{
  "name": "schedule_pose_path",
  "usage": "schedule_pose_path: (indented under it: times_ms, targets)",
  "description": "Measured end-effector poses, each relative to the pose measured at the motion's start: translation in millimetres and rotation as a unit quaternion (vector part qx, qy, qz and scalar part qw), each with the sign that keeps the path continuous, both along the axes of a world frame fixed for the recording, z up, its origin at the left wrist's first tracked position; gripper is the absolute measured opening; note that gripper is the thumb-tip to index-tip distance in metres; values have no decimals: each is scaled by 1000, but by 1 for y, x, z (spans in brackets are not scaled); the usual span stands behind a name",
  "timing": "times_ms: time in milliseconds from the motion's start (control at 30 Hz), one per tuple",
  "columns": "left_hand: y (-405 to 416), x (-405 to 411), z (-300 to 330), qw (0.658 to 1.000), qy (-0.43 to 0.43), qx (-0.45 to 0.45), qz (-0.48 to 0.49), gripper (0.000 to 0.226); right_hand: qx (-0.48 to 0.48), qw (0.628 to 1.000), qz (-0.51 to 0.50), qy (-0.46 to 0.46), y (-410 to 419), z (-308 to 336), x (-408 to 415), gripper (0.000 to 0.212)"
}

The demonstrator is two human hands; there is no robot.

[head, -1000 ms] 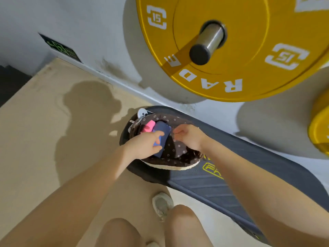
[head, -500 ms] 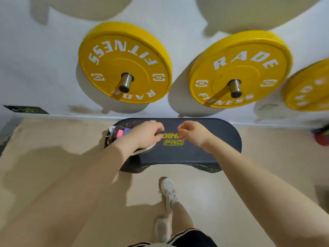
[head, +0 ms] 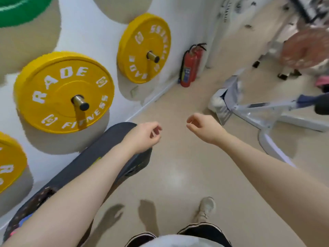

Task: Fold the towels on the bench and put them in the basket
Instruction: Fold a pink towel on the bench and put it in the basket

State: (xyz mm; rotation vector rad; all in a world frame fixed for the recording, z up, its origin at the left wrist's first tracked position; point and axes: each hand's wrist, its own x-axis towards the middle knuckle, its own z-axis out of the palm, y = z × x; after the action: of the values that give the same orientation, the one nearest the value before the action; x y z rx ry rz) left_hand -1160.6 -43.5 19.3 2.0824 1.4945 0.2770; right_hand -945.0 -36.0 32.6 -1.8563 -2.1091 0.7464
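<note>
Both hands empty: left hand fingers loosely curled over the tabletop far end, right hand loosely curled over the floor; basket at near end.

Basket mostly behind left forearm; contents perhaps towels.

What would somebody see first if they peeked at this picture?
Probably the big yellow weight plates hanging on pegs on the white wall at the left. Next come the person's two bare hands, left hand and right hand, both holding nothing, out over the tan floor beside the dark bench. A red fire extinguisher stands against the wall farther back.
</note>
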Motion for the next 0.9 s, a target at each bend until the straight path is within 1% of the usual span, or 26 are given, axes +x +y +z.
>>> schedule_pose_path:
  times_ms: [167, 400, 533, 667, 900]
  targets:
    - [54, 159, -9, 996, -21, -20, -79, 23, -24, 995, -90, -26, 8, -6, 162, 21]
    - [109, 375, -11, 983, -50, -32, -172, 23, -66, 984, -165, -34, 17, 0, 356, 20]
    - [136, 474, -10, 973, -45, -41, -222, 23, -64, 972, -226, -3, 24, -3, 436, 20]
    - [169, 560, -15, 958, -38, -49, -279, 24, -69, 955, -289, 6, 37, -16, 505, 20]
    - [254, 718, -34, 924, -18, -64, -376, 27, -73, 919, -388, 11, 93, -32, 645, 21]
